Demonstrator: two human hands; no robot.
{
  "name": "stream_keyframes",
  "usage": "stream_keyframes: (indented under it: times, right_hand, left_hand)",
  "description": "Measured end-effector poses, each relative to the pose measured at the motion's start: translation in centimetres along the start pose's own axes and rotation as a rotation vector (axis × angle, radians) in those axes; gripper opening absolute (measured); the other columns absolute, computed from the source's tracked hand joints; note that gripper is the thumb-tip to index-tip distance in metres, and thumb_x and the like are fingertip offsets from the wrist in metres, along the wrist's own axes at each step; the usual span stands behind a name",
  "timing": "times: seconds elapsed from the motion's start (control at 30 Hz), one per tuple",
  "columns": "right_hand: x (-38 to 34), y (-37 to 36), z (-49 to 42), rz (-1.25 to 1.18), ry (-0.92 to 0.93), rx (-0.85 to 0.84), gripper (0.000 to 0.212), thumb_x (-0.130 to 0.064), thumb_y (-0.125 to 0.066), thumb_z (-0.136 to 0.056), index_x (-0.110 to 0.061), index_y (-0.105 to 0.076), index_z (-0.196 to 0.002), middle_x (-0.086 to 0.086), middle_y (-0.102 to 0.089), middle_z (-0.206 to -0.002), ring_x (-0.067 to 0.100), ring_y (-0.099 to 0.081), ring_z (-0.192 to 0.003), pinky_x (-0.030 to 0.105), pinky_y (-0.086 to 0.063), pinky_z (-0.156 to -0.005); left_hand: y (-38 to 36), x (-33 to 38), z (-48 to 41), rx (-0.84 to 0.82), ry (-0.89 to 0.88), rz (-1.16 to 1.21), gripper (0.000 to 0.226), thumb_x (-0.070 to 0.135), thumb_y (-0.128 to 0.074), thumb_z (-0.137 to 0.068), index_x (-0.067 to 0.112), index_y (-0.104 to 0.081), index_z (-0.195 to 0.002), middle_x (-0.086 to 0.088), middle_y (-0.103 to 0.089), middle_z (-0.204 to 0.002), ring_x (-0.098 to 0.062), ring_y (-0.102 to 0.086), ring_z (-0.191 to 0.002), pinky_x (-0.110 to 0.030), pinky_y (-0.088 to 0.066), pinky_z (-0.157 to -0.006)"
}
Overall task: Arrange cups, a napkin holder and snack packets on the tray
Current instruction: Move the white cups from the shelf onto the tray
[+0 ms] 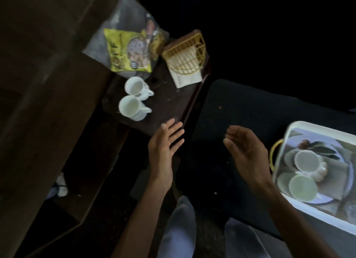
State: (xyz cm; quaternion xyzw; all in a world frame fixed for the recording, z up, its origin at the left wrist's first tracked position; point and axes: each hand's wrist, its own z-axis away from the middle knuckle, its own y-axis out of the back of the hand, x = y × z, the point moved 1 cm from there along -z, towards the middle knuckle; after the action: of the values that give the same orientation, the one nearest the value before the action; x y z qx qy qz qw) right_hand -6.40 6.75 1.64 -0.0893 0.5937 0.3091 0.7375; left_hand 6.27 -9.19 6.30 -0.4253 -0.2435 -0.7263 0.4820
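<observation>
While both hands [166, 142] [243, 146] hover spread and empty, two cups [133, 97] wait at the stool's [169, 103] left edge. Likely brittle, slick; grip their handles.

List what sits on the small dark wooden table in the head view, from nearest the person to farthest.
Nearer white cup → second white cup → yellow napkin holder with white napkins and the yellow snack packet, both at the far end, roughly level with each other.

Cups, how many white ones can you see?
4: two white ceramic cups on the dark wooden table, two more in the white tray. None look hidden.
</observation>
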Motion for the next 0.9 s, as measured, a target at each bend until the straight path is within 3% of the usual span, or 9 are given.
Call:
stream_keyframes:
  times: [0.17, 0.37, 0.53, 0.73, 0.9]
  right_hand:
    - [-2.0, -6.0, -1.1, 0.010, 0.002, -0.075, 0.032, -0.013, -0.072, -0.089, -0.017, -0.064, -0.119, -0.010, -0.070, -0.113, -0.001, -0.067, -0.104, 0.014, -0.054, -0.088]
    - [-4.1, -13.2, -3.2, -0.006, -0.015, -0.146, 0.031, -0.013, -0.072, -0.089, -0.018, -0.064, -0.118, -0.012, -0.069, -0.109, -0.004, -0.067, -0.098, 0.012, -0.054, -0.078]
    - [-4.7, -18.0, -5.1, 0.015, -0.034, -0.178, 0.031, -0.014, -0.072, -0.090, -0.020, -0.065, -0.119, -0.014, -0.068, -0.109, -0.010, -0.065, -0.095, 0.005, -0.050, -0.074]
    - [-4.2, -21.3, -6.3, 0.046, -0.012, -0.185, 0.030, -0.010, -0.071, -0.089, -0.018, -0.067, -0.118, -0.012, -0.070, -0.105, -0.012, -0.065, -0.095, 0.007, -0.052, -0.078]
    - [-4.2, -22.6, -6.8, 0.044, 0.023, -0.182, 0.022, -0.011, -0.069, -0.092, -0.018, -0.069, -0.113, -0.004, -0.074, -0.103, -0.004, -0.068, -0.093, 0.011, -0.051, -0.076]
  left_hand:
    - [5.1, 2.0, -2.9, 0.106, -0.060, 0.028, 0.042, 0.038, -0.044, -0.106, 0.010, -0.063, -0.131, -0.005, -0.074, -0.123, -0.017, -0.071, -0.113, -0.038, -0.057, -0.097]
    - [10.1, 3.9, -7.1, 0.248, -0.158, 0.031, 0.038, 0.035, -0.046, -0.106, 0.009, -0.065, -0.127, -0.003, -0.076, -0.118, -0.014, -0.072, -0.111, -0.029, -0.059, -0.089]
    - [12.5, 4.5, -10.2, 0.325, -0.184, -0.013, 0.031, 0.034, -0.048, -0.106, 0.016, -0.068, -0.119, -0.002, -0.074, -0.119, -0.010, -0.070, -0.113, -0.034, -0.057, -0.096]
    - [13.1, 3.7, -12.7, 0.259, -0.108, -0.075, 0.031, 0.027, -0.047, -0.106, 0.013, -0.066, -0.126, -0.004, -0.068, -0.128, -0.011, -0.064, -0.120, -0.034, -0.054, -0.101]
    - [12.4, 3.1, -13.7, 0.204, -0.067, -0.080, 0.031, 0.023, -0.052, -0.105, 0.012, -0.067, -0.129, 0.000, -0.070, -0.126, -0.008, -0.066, -0.116, -0.029, -0.056, -0.096]
